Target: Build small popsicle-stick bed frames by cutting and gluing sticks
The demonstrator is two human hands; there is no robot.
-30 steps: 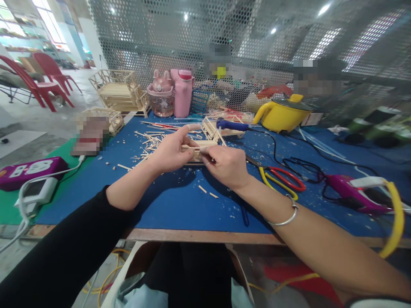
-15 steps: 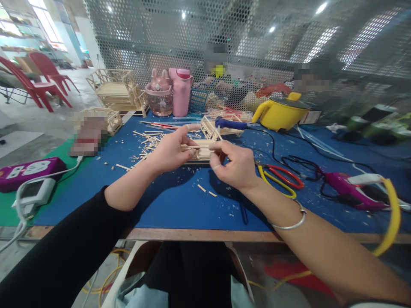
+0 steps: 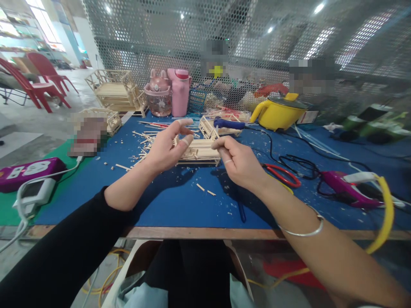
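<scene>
The left hand [image 3: 165, 147] sits at the left end of a small wooden stick frame [image 3: 199, 152], fingers spread and loosely curled, with the taped fingertips [image 3: 188, 140] resting against the frame's near edge; the grip is a light support, not a clamp. The right hand [image 3: 239, 164] is just beside the frame's right end with thumb and forefinger pressed together in a pinch; what the pinch holds (if anything) is too small to tell. A ring shows on one finger and a metal bangle [image 3: 303, 229] sits on the right forearm. The frame stands low over the blue table mat [image 3: 180, 201], near the centre of the work area, between the two hands. Loose stick offcuts [image 3: 146, 141] lie scattered behind the left hand, and two short pieces [image 3: 205, 190] lie on the mat in front of the frame. Red-and-yellow scissors [image 3: 282, 174] lie just right of the right hand. A blue-handled tool [image 3: 229, 124] rests behind the frame, and a yellow pot [image 3: 278, 113] stands farther back. A second stick frame [image 3: 208, 127] sits behind the first.
</scene>
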